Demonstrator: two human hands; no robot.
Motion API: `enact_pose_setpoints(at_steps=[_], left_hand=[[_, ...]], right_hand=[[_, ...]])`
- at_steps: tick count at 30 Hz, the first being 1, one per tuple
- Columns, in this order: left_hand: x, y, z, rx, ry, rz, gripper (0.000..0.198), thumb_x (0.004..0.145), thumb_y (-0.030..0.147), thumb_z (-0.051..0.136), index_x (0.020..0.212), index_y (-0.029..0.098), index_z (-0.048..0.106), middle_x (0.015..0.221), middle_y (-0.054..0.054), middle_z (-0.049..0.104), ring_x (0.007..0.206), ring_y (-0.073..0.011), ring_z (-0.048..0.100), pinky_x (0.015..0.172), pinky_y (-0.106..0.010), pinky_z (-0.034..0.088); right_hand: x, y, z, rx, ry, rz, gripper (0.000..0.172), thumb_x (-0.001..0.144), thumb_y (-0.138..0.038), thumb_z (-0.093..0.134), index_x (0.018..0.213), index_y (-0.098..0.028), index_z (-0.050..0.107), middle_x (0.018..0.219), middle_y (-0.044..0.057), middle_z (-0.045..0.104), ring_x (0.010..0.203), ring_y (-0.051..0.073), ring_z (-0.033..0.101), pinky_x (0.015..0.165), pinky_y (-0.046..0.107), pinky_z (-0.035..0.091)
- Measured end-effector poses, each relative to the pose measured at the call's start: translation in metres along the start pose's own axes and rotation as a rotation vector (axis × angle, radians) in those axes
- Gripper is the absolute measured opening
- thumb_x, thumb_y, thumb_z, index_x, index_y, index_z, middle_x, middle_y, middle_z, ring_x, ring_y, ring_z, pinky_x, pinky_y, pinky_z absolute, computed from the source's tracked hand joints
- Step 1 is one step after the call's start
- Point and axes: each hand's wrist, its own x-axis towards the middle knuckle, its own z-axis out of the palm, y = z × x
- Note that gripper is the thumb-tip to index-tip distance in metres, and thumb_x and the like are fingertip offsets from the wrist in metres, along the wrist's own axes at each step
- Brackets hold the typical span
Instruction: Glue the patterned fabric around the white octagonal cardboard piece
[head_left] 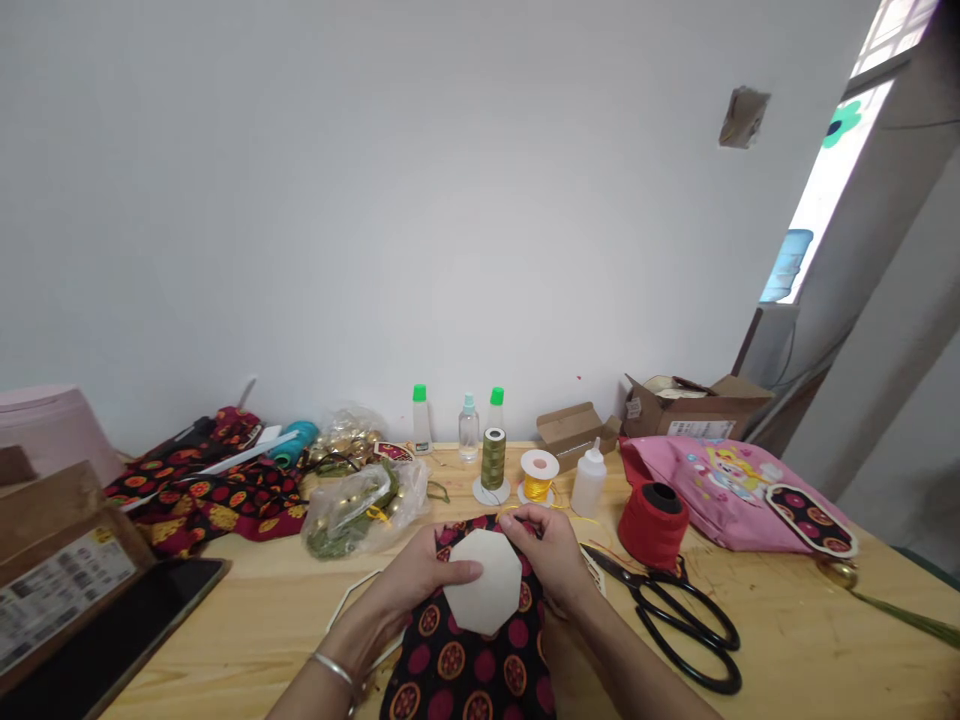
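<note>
One patterned cloth (451, 660) is held up toward the table's (247, 640) near edge, with one white eight-sided card (484, 590) on it. Two hands grip them: the left hand (418, 575) clamps the card under its thumb, fingers behind the cloth, while the right hand (551, 553) narrowly pinches cloth by the card's top. Two green-capped bottles (421, 422) stand along the table's back edge.

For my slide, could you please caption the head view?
Left hand and right hand hold patterned cloth and white octagon near scissors.
</note>
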Motion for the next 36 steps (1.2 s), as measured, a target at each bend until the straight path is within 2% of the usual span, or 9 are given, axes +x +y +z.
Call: enact_pose_setpoints(at_steps=[4,9,14,19,23,25,31,34,36], left_hand=[[-0.001,0.000,0.000,0.018,-0.001,0.005,0.050,0.055,0.019,0.075,0.103,0.015,0.062,0.088,-0.008,0.069,0.082,-0.0239,0.060,0.078,-0.035,0.043],[-0.003,0.001,0.002,-0.004,0.013,0.015,0.045,0.057,0.023,0.074,0.100,0.015,0.064,0.084,-0.008,0.069,0.076,-0.0225,0.061,0.075,-0.034,0.044],[0.000,-0.006,0.001,-0.034,0.139,-0.024,0.033,0.068,0.039,0.064,0.086,0.012,0.066,0.074,-0.009,0.069,0.065,-0.0186,0.061,0.062,-0.028,0.046],[0.001,-0.006,0.002,-0.125,0.229,-0.060,0.031,0.070,0.042,0.060,0.081,0.014,0.066,0.069,-0.006,0.069,0.061,-0.0193,0.062,0.059,-0.029,0.047],[-0.002,0.000,0.003,-0.080,0.096,-0.050,0.029,0.066,0.031,0.067,0.089,0.013,0.066,0.075,-0.009,0.070,0.066,-0.0206,0.063,0.067,-0.031,0.047],[-0.003,0.002,0.003,-0.041,0.024,-0.015,0.038,0.063,0.023,0.071,0.098,0.015,0.063,0.084,-0.008,0.070,0.074,-0.0214,0.063,0.075,-0.033,0.045],[-0.001,0.000,0.003,0.032,0.064,-0.011,0.042,0.057,0.024,0.074,0.097,0.013,0.065,0.082,-0.009,0.070,0.073,-0.0227,0.062,0.072,-0.033,0.045],[0.000,-0.001,0.003,0.007,0.054,0.015,0.046,0.057,0.024,0.074,0.102,0.015,0.063,0.087,-0.009,0.070,0.077,-0.0227,0.062,0.074,-0.033,0.045],[0.000,-0.001,0.002,0.016,0.056,0.007,0.043,0.059,0.025,0.073,0.100,0.015,0.064,0.084,-0.009,0.070,0.074,-0.0214,0.062,0.070,-0.030,0.046]], right_hand=[[0.000,-0.004,0.000,0.094,-0.027,0.039,0.037,0.064,-0.049,0.060,0.057,-0.013,0.057,0.048,-0.004,0.048,0.046,0.008,0.040,0.046,0.021,0.033],[-0.002,0.002,0.000,0.020,-0.113,0.082,0.035,0.052,-0.043,0.072,0.067,-0.013,0.062,0.061,0.000,0.059,0.056,0.012,0.049,0.051,0.022,0.038],[-0.001,0.011,-0.001,-0.030,-0.129,0.076,0.034,0.059,-0.045,0.067,0.053,-0.013,0.054,0.047,-0.005,0.046,0.044,0.007,0.037,0.043,0.020,0.029],[0.000,0.010,-0.001,-0.052,-0.108,0.099,0.035,0.057,-0.045,0.068,0.052,-0.014,0.052,0.045,-0.006,0.043,0.043,0.006,0.033,0.042,0.020,0.026],[-0.002,0.005,-0.001,-0.017,-0.111,0.120,0.037,0.054,-0.045,0.069,0.049,-0.015,0.048,0.045,-0.007,0.041,0.042,0.006,0.032,0.042,0.020,0.025],[-0.002,0.002,0.000,0.014,-0.106,0.122,0.037,0.054,-0.046,0.069,0.049,-0.015,0.049,0.044,-0.007,0.042,0.042,0.006,0.032,0.042,0.020,0.025],[0.002,0.000,-0.002,0.087,0.013,0.070,0.045,0.063,-0.056,0.058,0.046,-0.015,0.050,0.041,-0.006,0.041,0.040,0.006,0.032,0.041,0.020,0.025],[0.004,0.000,-0.004,0.093,0.062,0.055,0.047,0.066,-0.059,0.054,0.054,-0.013,0.058,0.048,-0.002,0.051,0.046,0.009,0.043,0.045,0.021,0.033],[0.003,-0.001,-0.005,0.070,0.038,0.054,0.045,0.066,-0.057,0.055,0.063,-0.012,0.062,0.056,0.001,0.057,0.054,0.012,0.050,0.051,0.022,0.038]])
